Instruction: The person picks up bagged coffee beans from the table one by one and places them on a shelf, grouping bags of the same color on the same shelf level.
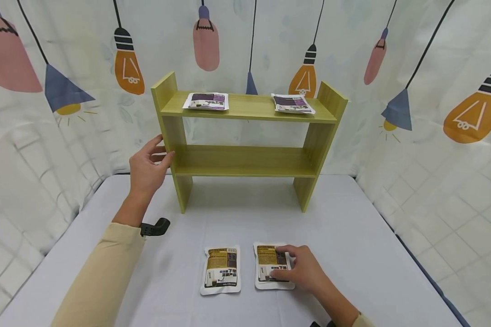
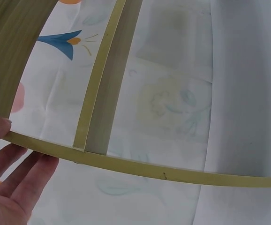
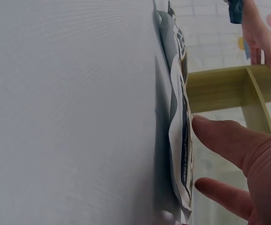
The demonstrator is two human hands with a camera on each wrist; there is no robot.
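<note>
A small two-tier wooden shelf (image 1: 245,169) stands on the table in the head view. My left hand (image 1: 149,165) holds its left side panel, thumb on the front edge and fingers on the outer side; the left wrist view shows this panel edge (image 2: 126,163) between thumb and fingers. Below the shelf lie two white-edged pouches with brown-and-white labels, a left pouch (image 1: 221,270) and a right pouch (image 1: 266,261). Over the right pouch is my right hand (image 1: 304,269), thumb and finger spread, their tips right at its top face in the right wrist view.
On the shelf's top board lie two purple-and-white pouches, one at the left (image 1: 206,101) and one at the right (image 1: 292,104). A white cloth covers the table (image 1: 352,254). Behind hangs a curtain (image 1: 270,27) printed with lamps and bulbs.
</note>
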